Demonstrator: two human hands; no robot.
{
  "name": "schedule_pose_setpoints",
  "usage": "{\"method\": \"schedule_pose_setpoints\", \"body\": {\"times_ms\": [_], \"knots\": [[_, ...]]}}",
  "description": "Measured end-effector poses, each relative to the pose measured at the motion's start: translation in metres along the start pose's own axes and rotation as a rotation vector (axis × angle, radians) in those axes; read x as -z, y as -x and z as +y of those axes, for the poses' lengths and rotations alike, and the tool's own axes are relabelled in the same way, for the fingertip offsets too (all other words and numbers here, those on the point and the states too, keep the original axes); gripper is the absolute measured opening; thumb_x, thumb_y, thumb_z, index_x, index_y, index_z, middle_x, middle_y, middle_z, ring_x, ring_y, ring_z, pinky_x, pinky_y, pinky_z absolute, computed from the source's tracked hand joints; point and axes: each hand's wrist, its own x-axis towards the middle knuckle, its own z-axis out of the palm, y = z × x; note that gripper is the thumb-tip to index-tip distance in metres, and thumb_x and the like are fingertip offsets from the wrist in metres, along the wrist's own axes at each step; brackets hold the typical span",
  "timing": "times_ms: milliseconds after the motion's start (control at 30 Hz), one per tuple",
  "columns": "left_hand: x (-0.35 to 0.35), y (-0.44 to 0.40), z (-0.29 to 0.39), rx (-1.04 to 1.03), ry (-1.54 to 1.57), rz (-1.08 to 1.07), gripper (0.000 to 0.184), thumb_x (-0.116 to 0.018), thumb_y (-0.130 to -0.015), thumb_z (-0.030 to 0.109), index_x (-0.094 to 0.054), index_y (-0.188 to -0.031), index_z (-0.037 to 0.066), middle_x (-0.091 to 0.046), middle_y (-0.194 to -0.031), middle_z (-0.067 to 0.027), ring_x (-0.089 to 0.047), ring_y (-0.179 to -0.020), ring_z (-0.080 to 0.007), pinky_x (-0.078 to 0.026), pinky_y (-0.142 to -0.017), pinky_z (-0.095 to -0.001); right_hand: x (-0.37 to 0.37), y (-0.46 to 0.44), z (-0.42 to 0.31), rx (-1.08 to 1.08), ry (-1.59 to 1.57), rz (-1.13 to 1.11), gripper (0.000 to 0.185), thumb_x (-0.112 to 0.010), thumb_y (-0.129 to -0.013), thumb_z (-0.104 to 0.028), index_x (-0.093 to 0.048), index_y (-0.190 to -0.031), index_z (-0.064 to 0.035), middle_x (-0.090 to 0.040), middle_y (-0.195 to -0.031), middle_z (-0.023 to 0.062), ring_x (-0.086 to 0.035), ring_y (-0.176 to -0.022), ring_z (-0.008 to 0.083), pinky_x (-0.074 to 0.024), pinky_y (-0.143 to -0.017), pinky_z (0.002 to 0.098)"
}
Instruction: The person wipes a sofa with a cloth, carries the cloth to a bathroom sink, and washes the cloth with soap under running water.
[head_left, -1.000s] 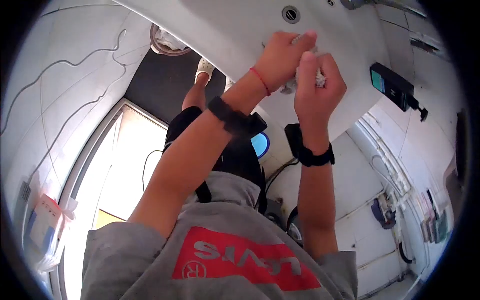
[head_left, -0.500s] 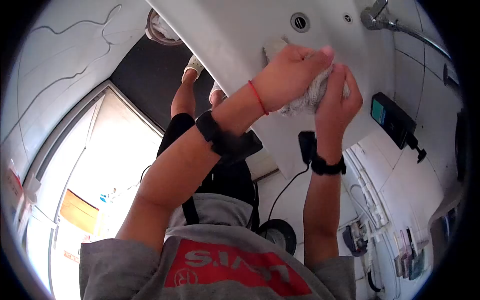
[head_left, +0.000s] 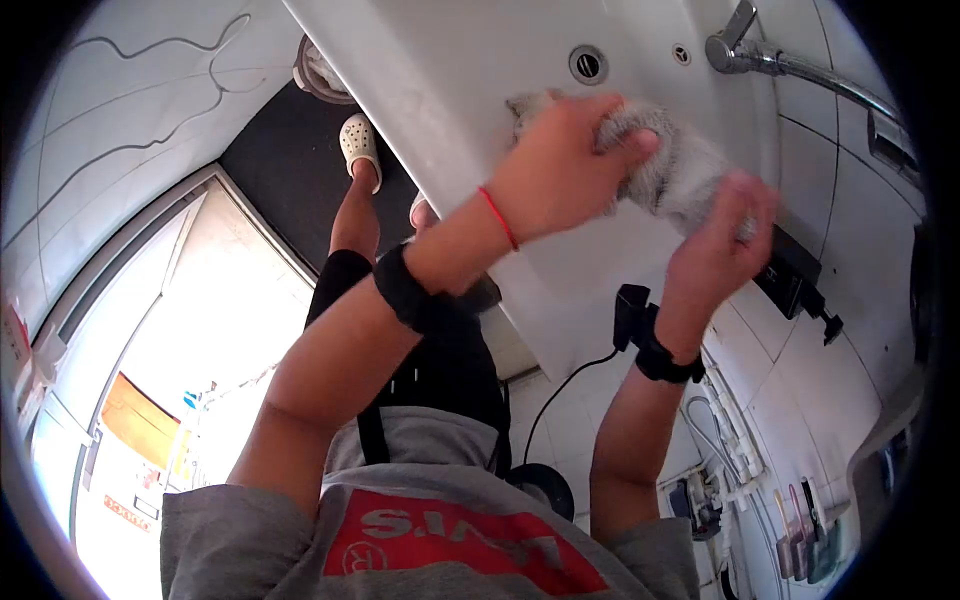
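A wet-looking grey-white textured cloth (head_left: 690, 168) is stretched between my two hands over the white basin (head_left: 480, 60). My left hand (head_left: 565, 160), with a red string at the wrist, is closed around its bunched left part. Some of the cloth sticks out beyond the back of that hand. My right hand (head_left: 722, 245) pinches the other end, lower and to the right; its fingers are somewhat blurred. Both wrists carry black straps with small devices.
A metal drain (head_left: 588, 65) and a small overflow hole (head_left: 681, 54) lie beyond my hands. The chrome faucet (head_left: 740, 52) is at the upper right. A black device (head_left: 790, 275) sits near my right hand. A round bin (head_left: 322, 72) stands on the dark floor.
My right hand has moved right and down, away from my left, so the bunched cloth is now drawn out between them. My left hand has shifted slightly left.
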Motion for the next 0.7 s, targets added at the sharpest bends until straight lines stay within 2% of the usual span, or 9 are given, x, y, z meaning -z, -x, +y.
{"method": "schedule_pose_setpoints", "body": {"times_ms": [33,133,233,333,433,533,600,633,700], "knots": [[-0.007,0.002,0.002,0.028,0.0,-0.005,0.035,-0.062,-0.096,0.036,-0.064,-0.092,0.001,-0.063,-0.077,-0.0005,-0.056,-0.067,-0.0071,-0.048,-0.061,-0.0256,-0.009,0.002,-0.011,0.02,0.035,-0.103,0.025,-0.062,-0.097,-0.021,-0.055,-0.081,-0.0022,-0.054,-0.075,0.0016,-0.05,-0.073,0.0105,-0.0421,-0.065,0.0271],[-0.021,0.001,0.011,0.24,0.257,0.07,0.043,-0.057,-0.097,0.034,-0.06,-0.076,-0.004,-0.054,-0.058,-0.0109,-0.049,-0.056,-0.0138,-0.045,-0.056,-0.0353,-0.027,0.026,-0.02,-0.156,-0.11,-0.141,0.021,-0.057,-0.098,-0.016,-0.057,-0.084,-0.0004,-0.058,-0.079,-0.0003,-0.05,-0.075,0.0114,-0.0425,-0.07,0.0263],[-0.017,0.0,0.0,0.312,0.437,0.028,0.045,-0.054,-0.1,0.038,-0.064,-0.082,-0.002,-0.055,-0.067,-0.0004,-0.043,-0.062,-0.0073,-0.042,-0.055,-0.0277,-0.027,0.034,-0.03,0.207,0.038,-0.246,0.025,-0.053,-0.099,-0.015,-0.053,-0.079,-0.0008,-0.053,-0.071,0.0017,-0.045,-0.066,0.0117,-0.037,-0.06,0.0278],[-0.02,0.007,0.002,0.291,0.486,0.023,0.053,-0.051,-0.1,0.039,-0.058,-0.073,-0.007,-0.046,-0.055,-0.0031,-0.04,-0.058,-0.0086,-0.042,-0.053,-0.0327,-0.022,0.011,-0.008,0.153,0.116,-0.27,0.028,-0.057,-0.094,-0.009,-0.047,-0.069,-0.0027,-0.047,-0.063,0.009,-0.045,-0.055,0.0182,-0.0358,-0.051,0.0334],[-0.01,-0.004,0.01,0.32,0.327,-0.041,0.054,-0.05,-0.1,0.039,-0.059,-0.072,-0.006,-0.049,-0.056,-0.003,-0.043,-0.059,-0.0094,-0.043,-0.054,-0.0326,-0.028,0.019,-0.016,-0.036,0.054,-0.215,0.027,-0.056,-0.094,-0.008,-0.047,-0.069,-0.0021,-0.046,-0.06,0.0103,-0.046,-0.054,0.0204,-0.036,-0.051,0.0341],[-0.004,-0.002,-0.002,0.303,0.304,-0.077,0.052,-0.05,-0.1,0.037,-0.059,-0.073,-0.006,-0.05,-0.056,-0.0074,-0.044,-0.058,-0.011,-0.044,-0.056,-0.034,-0.029,0.029,-0.016,0.343,0.002,-0.345,0.028,-0.053,-0.096,-0.009,-0.049,-0.069,-0.0024,-0.047,-0.06,0.0083,-0.047,-0.054,0.0182,-0.0352,-0.051,0.0336],[-0.019,0.005,-0.011,-0.047,0.163,0.047,0.05,-0.051,-0.099,0.034,-0.059,-0.074,-0.008,-0.052,-0.058,-0.0117,-0.046,-0.056,-0.0145,-0.045,-0.057,-0.036,-0.025,0.016,-0.005,0.076,0.022,-0.295,0.023,-0.054,-0.097,-0.011,-0.055,-0.077,0.0,-0.053,-0.066,0.005,-0.048,-0.06,0.0148,-0.0377,-0.057,0.0303],[-0.021,0.005,-0.014,-0.082,0.137,0.046,0.049,-0.051,-0.1,0.034,-0.06,-0.075,-0.007,-0.052,-0.058,-0.0108,-0.046,-0.056,-0.0141,-0.045,-0.056,-0.0352,-0.025,0.009,-0.003,-0.052,0.029,-0.27,0.022,-0.054,-0.098,-0.012,-0.059,-0.081,0.0012,-0.056,-0.069,0.0033,-0.048,-0.063,0.0131,-0.039,-0.059,0.0287],[-0.018,0.0,-0.012,-0.009,0.132,-0.023,0.047,-0.051,-0.1,0.034,-0.061,-0.076,-0.006,-0.05,-0.057,-0.0058,-0.043,-0.054,-0.0114,-0.042,-0.052,-0.0318,-0.016,0.022,-0.019,0.036,0.043,-0.328,0.022,-0.054,-0.098,-0.012,-0.059,-0.081,0.0011,-0.056,-0.07,0.0042,-0.049,-0.064,0.0132,-0.0399,-0.06,0.0291]]}}
